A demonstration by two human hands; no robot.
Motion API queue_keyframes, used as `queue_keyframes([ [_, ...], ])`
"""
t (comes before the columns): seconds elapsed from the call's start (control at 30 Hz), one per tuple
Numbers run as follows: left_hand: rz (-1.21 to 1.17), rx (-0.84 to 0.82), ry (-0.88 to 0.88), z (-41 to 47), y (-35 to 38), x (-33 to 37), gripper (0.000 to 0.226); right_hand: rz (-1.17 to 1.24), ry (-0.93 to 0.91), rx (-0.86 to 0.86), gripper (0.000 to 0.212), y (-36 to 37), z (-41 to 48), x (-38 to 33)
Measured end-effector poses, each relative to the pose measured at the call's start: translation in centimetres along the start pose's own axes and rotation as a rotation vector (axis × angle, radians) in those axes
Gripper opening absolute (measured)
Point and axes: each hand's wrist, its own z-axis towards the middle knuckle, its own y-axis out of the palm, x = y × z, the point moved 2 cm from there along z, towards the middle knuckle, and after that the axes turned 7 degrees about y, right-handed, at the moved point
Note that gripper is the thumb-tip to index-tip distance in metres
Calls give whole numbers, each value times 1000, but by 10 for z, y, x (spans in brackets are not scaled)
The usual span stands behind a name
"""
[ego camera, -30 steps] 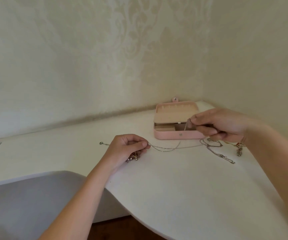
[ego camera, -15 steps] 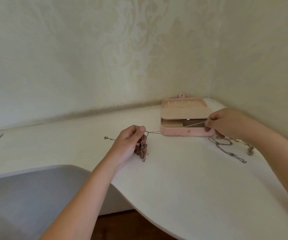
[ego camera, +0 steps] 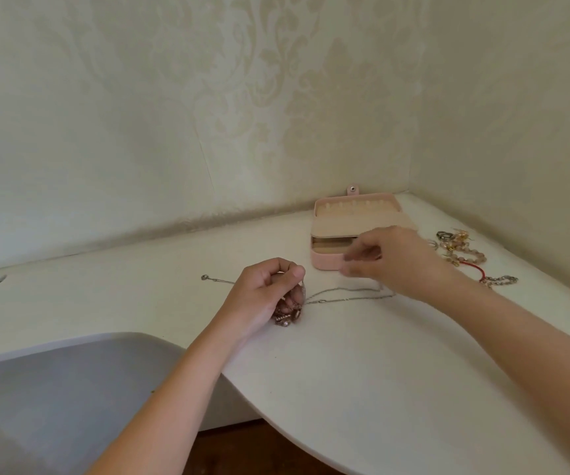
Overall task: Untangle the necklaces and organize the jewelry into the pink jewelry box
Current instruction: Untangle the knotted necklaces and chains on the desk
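The person's left hand (ego camera: 270, 289) and right hand (ego camera: 390, 258) are bare. Both arms are uncovered from the wrist back to where the picture cuts them off. The left forearm (ego camera: 187, 382) is slim and smooth, and widens gradually toward the lower edge. The right forearm (ego camera: 516, 334) appears broader, as it lies closer to the wide-angle lens. The right hand's fingers are blurred, so finer detail such as the nails cannot be made out.

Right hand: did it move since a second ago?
Yes. The right hand slid left along the front of the pink jewelry box. Its fingertips were by the box's right end before; now they sit left of the middle of its front.
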Motion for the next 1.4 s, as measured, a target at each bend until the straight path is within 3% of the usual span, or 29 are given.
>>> queue_keyframes([
  [0.07, -14, -16, 28, -1, 6, 1, 16, 256, -42, -212, 27, 18, -5, -8],
  [0.13, -37, -21, 56, -2, 9, 0, 18, 377, -75, -311, 23, 32, -5, -10],
  [0.3, -21, 20, 130, -1, 8, -1, 21, 485, -49, -299, 10, 38, -2, -7],
  [0.67, 19, 27, 185, -5, 9, 2, 24, 634, -94, -357, 13, 45, -2, -11],
  [0.77, 30, 40, 154, -6, 11, 5, 26, 620, -98, -281, 11, 43, -1, -12],
  [0.9, 75, -20, 183, -12, 17, 6, 46, 468, -146, -75, 18, 42, 1, -11],
  [1.0, 36, -95, 197, -19, 27, 10, 38, 454, -149, -46, 20, 43, 1, -8],
  [1.23, -56, 26, 230, -19, 21, 14, 24, 475, -126, -77, 35, 47, 1, -10],
  [1.4, -414, 178, 141, -17, 17, 16, 34, 438, -143, -17, 36, 46, -3, -22],
])
